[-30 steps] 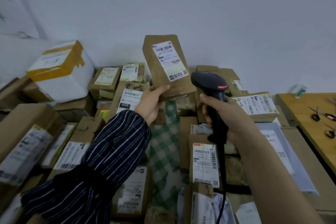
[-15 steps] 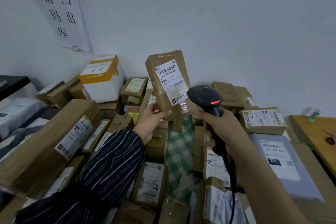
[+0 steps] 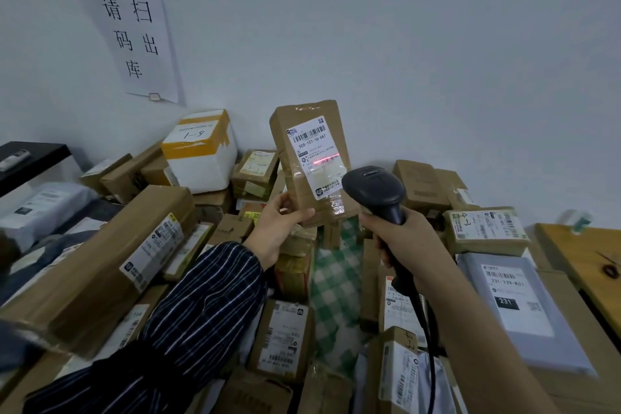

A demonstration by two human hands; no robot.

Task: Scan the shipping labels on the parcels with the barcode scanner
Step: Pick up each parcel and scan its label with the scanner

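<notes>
The left hand [image 3: 279, 232], its arm in a dark striped sleeve [image 3: 201, 306] reaching up from the near left, grips the lower corner of a brown parcel [image 3: 285, 178], thumb across the front. Just to its right, the right hand [image 3: 408, 240], on a bare forearm [image 3: 487, 329], is curled around the barcode scanner [image 3: 374, 190] handle.

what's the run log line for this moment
step: scan | left hand: holds parcel raised | right hand: grips barcode scanner | red beam: on shipping label
</notes>
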